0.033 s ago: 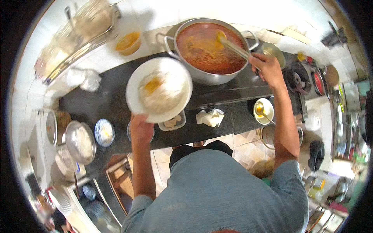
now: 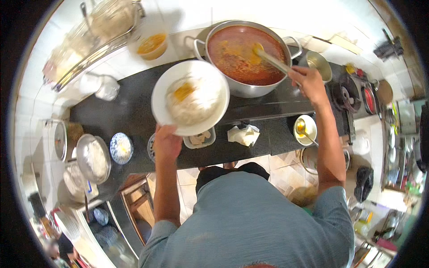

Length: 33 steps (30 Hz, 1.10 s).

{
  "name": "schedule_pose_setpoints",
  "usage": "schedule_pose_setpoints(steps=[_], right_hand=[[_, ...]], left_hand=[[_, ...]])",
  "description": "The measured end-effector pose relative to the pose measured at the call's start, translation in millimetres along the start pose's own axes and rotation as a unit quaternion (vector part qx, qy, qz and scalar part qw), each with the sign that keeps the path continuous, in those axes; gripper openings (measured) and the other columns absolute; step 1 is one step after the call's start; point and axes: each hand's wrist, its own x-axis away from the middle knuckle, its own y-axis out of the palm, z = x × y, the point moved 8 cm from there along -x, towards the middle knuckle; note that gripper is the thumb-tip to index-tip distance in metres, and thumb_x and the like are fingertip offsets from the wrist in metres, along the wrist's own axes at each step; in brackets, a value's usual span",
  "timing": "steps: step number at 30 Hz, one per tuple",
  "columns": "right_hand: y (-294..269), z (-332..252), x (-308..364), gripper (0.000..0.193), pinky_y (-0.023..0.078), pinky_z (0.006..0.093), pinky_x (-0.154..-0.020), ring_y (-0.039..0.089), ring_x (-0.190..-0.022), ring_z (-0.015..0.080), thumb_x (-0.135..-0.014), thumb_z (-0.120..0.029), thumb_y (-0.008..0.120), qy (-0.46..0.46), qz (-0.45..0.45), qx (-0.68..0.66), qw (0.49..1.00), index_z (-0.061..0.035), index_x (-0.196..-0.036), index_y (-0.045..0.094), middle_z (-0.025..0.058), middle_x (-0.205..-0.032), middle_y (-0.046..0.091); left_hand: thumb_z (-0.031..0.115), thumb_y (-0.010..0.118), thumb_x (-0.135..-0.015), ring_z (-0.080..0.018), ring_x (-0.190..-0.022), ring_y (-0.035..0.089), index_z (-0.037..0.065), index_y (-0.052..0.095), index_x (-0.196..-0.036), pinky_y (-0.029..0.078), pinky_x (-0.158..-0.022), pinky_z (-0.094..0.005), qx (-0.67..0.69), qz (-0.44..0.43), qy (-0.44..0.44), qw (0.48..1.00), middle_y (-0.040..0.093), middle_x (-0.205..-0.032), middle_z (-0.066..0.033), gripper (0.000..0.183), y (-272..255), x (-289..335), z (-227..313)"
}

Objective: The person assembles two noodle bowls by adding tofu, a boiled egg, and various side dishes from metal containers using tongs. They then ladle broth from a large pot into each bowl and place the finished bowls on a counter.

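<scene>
My left hand (image 2: pixel 168 140) grips the near rim of a white bowl (image 2: pixel 161 89). Pale noodles (image 2: pixel 187 111) lie in the bowl with a yellow-orange piece (image 2: pixel 184 91) on top. Just beyond and to the right stands a large metal pot (image 2: pixel 246 90), nearly full of red-brown soup (image 2: pixel 237 67). My right hand (image 2: pixel 309 84) is closed round the handle of a ladle (image 2: pixel 273 60); the ladle's yellow-coated head is at the soup's surface. The bowl is held above the counter, overlapping the pot's near left side in view.
On the dark counter (image 2: pixel 277 105) are a crumpled white cloth or paper (image 2: pixel 243 135), a plastic tub (image 2: pixel 200 140) and a small bowl with a spoon (image 2: pixel 305 129). A patterned bowl (image 2: pixel 121 148) and a metal colander-like bowl (image 2: pixel 93 158) stand left. A stove (image 2: pixel 357 96) is right.
The white bowl has shifted slightly right and away from me, closer to the pot. The ladle's head has moved a little toward me in the soup. The whole view has shifted slightly.
</scene>
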Motion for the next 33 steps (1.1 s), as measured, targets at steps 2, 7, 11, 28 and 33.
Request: schedule_pose_setpoints(steps=[2, 7, 11, 28, 33], right_hand=[[9, 18, 1, 0.040, 0.048, 0.0321, -0.061, 0.060, -0.063, 0.0118, -0.090, -0.039, 0.071, 0.021, -0.004, -0.009, 1.000, -0.0041, -0.107, 0.079, 0.0038, -0.066, 0.064], [15, 35, 10, 0.038, 0.048, 0.0316, -0.060, 0.060, -0.062, 0.0120, -0.090, -0.037, 0.072, 0.028, 0.015, -0.059, 0.998, -0.0037, -0.106, 0.080, 0.0035, -0.066, 0.065], [-13, 24, 40, 0.034, 0.038, 0.0253, -0.046, 0.052, -0.049, 0.0063, -0.091, -0.035, 0.072, 0.035, 0.073, -0.130, 0.988, -0.0057, -0.107, 0.080, -0.0002, -0.067, 0.065], [-42, 87, 442, 0.038, 0.056, 0.0443, -0.076, 0.074, -0.084, 0.0324, -0.090, -0.032, 0.076, 0.228, 0.317, -0.043, 0.919, -0.0062, -0.117, 0.074, 0.0200, -0.095, 0.075], [-14, 153, 593, 0.034, 0.054, 0.0485, -0.073, 0.070, -0.078, 0.0402, -0.085, -0.034, 0.077, 0.322, 0.374, -0.076, 0.866, -0.0095, -0.109, 0.076, 0.0204, -0.083, 0.072]], left_hand=[[0.006, 0.061, -0.086, -0.0297, -0.130, 0.059, -0.001, 0.040, -0.151, 0.047, -0.111, -0.0435, -0.003, -0.003, 0.013, 1.000, 0.056, -0.144, -0.0181, 0.068, 27, -10, -7], [0.015, 0.058, -0.101, -0.0267, -0.128, 0.061, 0.005, 0.033, -0.155, 0.052, -0.105, -0.0413, -0.036, -0.006, 0.029, 0.999, 0.050, -0.149, -0.0177, 0.061, 69, -30, -11], [0.019, 0.057, -0.104, -0.0300, -0.127, 0.061, 0.008, 0.026, -0.158, 0.057, -0.099, -0.0471, -0.075, -0.073, -0.011, 0.994, 0.047, -0.150, -0.0179, 0.063, 96, -37, -14], [0.009, 0.061, -0.095, -0.0342, -0.139, 0.049, 0.001, 0.041, -0.152, 0.037, -0.115, -0.0607, -0.107, -0.340, -0.363, 0.861, 0.051, -0.150, -0.0173, 0.061, 208, 57, -251], [0.018, 0.061, -0.101, -0.0373, -0.135, 0.053, 0.002, 0.041, -0.153, 0.049, -0.105, -0.0590, -0.242, -0.401, -0.476, 0.744, 0.051, -0.150, -0.0178, 0.058, 226, 186, -370]])
